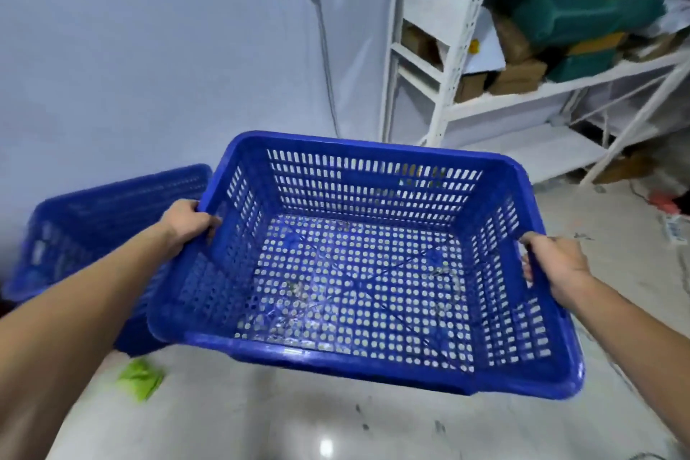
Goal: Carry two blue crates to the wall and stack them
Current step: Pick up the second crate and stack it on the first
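I hold an empty blue perforated crate (358,273) in the air in front of me, tilted slightly down to the right. My left hand (188,222) grips its left rim and my right hand (552,265) grips its right rim. A second blue crate (108,213) sits on the floor at the left, close to the pale wall (160,48). The held crate and my left forearm cover part of it.
A white metal shelf rack (459,48) with cardboard boxes and green packages stands at the right against the wall. A green scrap (140,379) lies on the glossy floor below the left crate. A cable (325,48) runs down the wall. Small litter lies at far right.
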A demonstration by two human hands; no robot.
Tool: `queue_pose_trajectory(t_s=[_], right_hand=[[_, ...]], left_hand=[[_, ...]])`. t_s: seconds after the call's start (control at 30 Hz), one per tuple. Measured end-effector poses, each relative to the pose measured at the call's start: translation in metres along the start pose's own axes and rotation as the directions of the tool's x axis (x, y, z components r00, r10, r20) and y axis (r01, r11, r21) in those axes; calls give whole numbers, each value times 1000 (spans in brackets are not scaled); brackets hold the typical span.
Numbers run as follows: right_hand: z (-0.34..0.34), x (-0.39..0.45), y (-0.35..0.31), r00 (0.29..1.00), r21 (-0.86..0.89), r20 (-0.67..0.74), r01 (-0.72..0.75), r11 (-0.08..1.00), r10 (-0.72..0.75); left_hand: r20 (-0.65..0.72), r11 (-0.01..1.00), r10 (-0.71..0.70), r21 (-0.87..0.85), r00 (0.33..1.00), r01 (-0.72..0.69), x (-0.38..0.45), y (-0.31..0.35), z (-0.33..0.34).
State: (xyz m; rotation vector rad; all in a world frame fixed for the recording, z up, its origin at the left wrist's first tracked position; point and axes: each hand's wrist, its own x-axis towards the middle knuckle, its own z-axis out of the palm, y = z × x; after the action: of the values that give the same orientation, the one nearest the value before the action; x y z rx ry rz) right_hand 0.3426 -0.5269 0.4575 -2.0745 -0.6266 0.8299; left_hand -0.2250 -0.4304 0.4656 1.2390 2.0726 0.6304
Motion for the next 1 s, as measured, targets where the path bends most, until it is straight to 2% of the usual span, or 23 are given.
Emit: queue_pose_trajectory(t_s=[0.17, 0.27, 0.5, 0.77, 1.0], right_hand=[[153, -37, -73, 987, -16, 148, 72, 997, -68], [237, -69, -112, 979, -20, 182, 101, 995, -95], [389, -140, -189, 940, 50, 310, 133, 990, -142], [514, -145, -252, 909, 14, 379, 182, 983, -173], [640, -122, -306, 873, -33, 451, 223, 974, -185]], left_hand=[[-133, 992, -115, -67, 984, 107, 49, -89, -125], [-176, 984, -157, -110, 972, 139, 78, -133, -194], [-269, 958, -235, -228, 934, 176, 121, -200, -321], [-313, 932, -299, -299, 902, 205, 175, -261, -382], [-317, 902, -405, -290, 858, 319, 261, -309, -410]])
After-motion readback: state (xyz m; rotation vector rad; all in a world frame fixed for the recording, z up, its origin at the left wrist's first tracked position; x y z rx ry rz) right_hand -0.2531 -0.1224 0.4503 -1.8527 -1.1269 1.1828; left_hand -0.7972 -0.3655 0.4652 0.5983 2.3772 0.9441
